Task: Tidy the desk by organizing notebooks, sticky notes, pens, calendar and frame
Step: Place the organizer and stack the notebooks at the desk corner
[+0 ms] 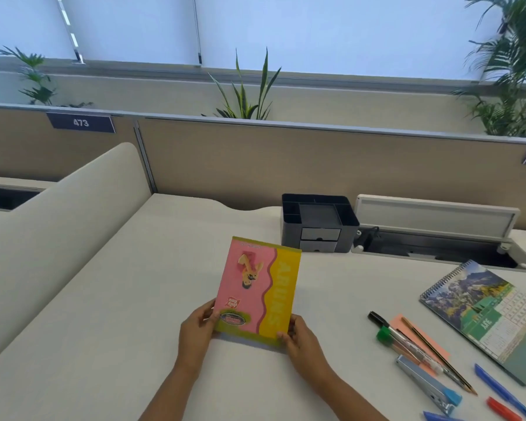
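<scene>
A pink and yellow notebook [257,291] is tilted up off the white desk [119,299] in the middle of the view. My left hand [196,328] grips its near left corner and my right hand [299,335] grips its near right corner. To the right lie a spiral-bound calendar [486,317], an orange sticky-note pad [413,338], a black marker [378,319], a green-capped pen [407,347], a pencil [438,357], a blue pen [501,390] and a red pen [503,410]. No frame is in view.
A dark desk organizer [316,223] with compartments and two small drawers stands behind the notebook. An open cable tray [438,238] lies to its right. A stapler [428,384] rests near the pens. A beige partition [286,159] borders the desk's back, a curved divider [73,208] its left.
</scene>
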### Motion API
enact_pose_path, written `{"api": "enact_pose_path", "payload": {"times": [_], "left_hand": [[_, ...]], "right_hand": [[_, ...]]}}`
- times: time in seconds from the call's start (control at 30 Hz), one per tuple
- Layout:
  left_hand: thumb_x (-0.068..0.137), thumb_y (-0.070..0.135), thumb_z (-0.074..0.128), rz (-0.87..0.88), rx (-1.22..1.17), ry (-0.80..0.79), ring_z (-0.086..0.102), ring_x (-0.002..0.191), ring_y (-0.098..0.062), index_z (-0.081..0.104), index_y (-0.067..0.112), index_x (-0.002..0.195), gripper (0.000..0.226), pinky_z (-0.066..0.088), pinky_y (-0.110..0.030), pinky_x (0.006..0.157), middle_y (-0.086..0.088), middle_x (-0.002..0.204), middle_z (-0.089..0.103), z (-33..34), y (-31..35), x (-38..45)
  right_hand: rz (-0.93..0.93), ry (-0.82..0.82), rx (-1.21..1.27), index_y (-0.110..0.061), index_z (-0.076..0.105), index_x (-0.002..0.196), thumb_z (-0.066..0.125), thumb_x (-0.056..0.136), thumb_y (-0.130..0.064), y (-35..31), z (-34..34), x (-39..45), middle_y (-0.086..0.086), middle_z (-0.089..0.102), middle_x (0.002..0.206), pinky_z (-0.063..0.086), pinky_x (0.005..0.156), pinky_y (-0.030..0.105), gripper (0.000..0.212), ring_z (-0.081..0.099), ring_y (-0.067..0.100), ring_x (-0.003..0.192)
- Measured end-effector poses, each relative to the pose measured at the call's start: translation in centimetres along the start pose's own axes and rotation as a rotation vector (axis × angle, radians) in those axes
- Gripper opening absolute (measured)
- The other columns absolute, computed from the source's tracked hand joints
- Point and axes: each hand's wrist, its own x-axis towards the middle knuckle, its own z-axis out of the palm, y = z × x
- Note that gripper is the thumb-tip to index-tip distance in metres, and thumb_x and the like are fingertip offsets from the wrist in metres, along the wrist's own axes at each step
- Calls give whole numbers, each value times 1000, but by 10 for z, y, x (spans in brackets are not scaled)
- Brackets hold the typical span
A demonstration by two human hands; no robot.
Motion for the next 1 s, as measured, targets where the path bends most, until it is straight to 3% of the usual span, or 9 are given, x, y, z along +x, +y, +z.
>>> {"api": "enact_pose_path", "payload": {"times": [0.1, 0.27, 0.43, 0.6, 0.7, 0.8, 0.93, 1.0], "left_hand": [[90, 13, 55, -5, -30, 28, 68, 86, -14, 63, 15, 116, 27, 58, -37, 76, -4, 101, 70, -9, 1, 22], [91, 12, 53, 28, -81, 121, 67, 84, -11, 60, 12, 119, 29, 58, -21, 65, -3, 103, 68, -20, 1, 66], [92, 10, 51, 48, -74, 236, 63, 94, -22, 58, 6, 121, 31, 56, -15, 64, -5, 110, 64, -28, -2, 114], [93, 17, 51, 54, -5, 279, 62, 103, -26, 59, 7, 121, 32, 52, -42, 88, -11, 113, 66, -35, -3, 160], [94, 19, 48, 47, 59, 296, 61, 105, -28, 59, 6, 121, 32, 50, -46, 92, -14, 115, 65, -38, -4, 187], [95, 17, 45, 58, 156, 321, 60, 105, -31, 60, 5, 119, 31, 49, -42, 92, -15, 114, 65, -39, -1, 207], [95, 12, 41, 94, 274, 385, 58, 103, -31, 61, 0, 115, 30, 41, -29, 84, -18, 113, 65, -34, 5, 220], [95, 10, 40, 126, 316, 409, 57, 93, -28, 62, -2, 111, 30, 37, -26, 77, -20, 108, 66, -31, 7, 224]], "right_hand": [[-11, -28, -3, -26, 42, 109, 49, 94, -18, -7, 11, 27, -4, 59, 110, 46, 79, 14, 18, 58, 13, 101], [-13, -61, 7, -17, 46, 117, 49, 94, -19, -23, 33, 80, -7, 56, 107, 44, 70, 4, 23, 55, 9, 97], [53, -79, 75, -10, 48, 122, 50, 94, -20, -36, 56, 130, -2, 59, 110, 48, 87, 25, 30, 58, 15, 102], [118, -76, 125, -7, 50, 120, 51, 93, -20, -44, 77, 175, 5, 62, 114, 46, 84, 26, 30, 59, 20, 105], [152, -64, 133, -6, 52, 118, 52, 93, -23, -49, 87, 200, 10, 64, 114, 50, 88, 34, 31, 61, 24, 102], [167, -53, 150, -6, 53, 118, 52, 92, -25, -52, 95, 218, 12, 64, 114, 49, 94, 44, 33, 61, 27, 104], [182, -58, 169, -6, 53, 119, 53, 91, -27, -55, 102, 236, 12, 64, 114, 49, 93, 46, 35, 61, 28, 104], [188, -71, 181, -7, 53, 117, 53, 90, -31, -53, 105, 243, 12, 64, 115, 50, 93, 47, 37, 61, 28, 105]]}}
